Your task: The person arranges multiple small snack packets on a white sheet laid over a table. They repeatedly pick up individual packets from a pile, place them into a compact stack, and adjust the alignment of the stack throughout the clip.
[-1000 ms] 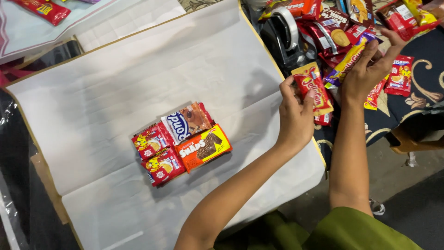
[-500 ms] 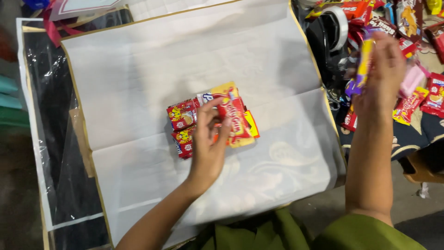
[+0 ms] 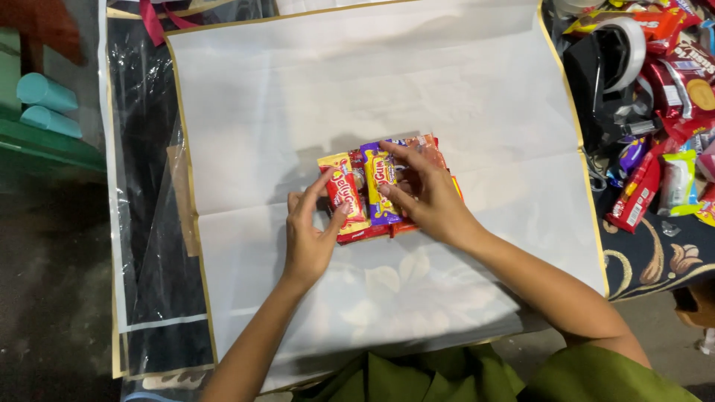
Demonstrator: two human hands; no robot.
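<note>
A small stack of snack packets (image 3: 376, 190) lies in the middle of a large white paper sheet (image 3: 313, 89). On top are a yellow-and-red packet (image 3: 344, 192) and a purple packet (image 3: 380, 186) side by side. My left hand (image 3: 309, 238) touches the left edge of the stack with thumb and fingertips on the yellow-and-red packet. My right hand (image 3: 424, 195) rests on the stack's right side, fingers pressing the purple packet. Lower red and orange packets are partly hidden under my right hand.
A heap of loose snack packets (image 3: 659, 171) covers the dark patterned cloth at the right, beside a tape dispenser (image 3: 607, 67). Clear plastic film with a gold edge (image 3: 145, 223) lies under the sheet at the left. Two teal cylinders (image 3: 45, 104) sit at far left.
My right hand came from the pile at the right and brought a purple packet onto the stack. My left hand slid from the top of the stack to its left edge.
</note>
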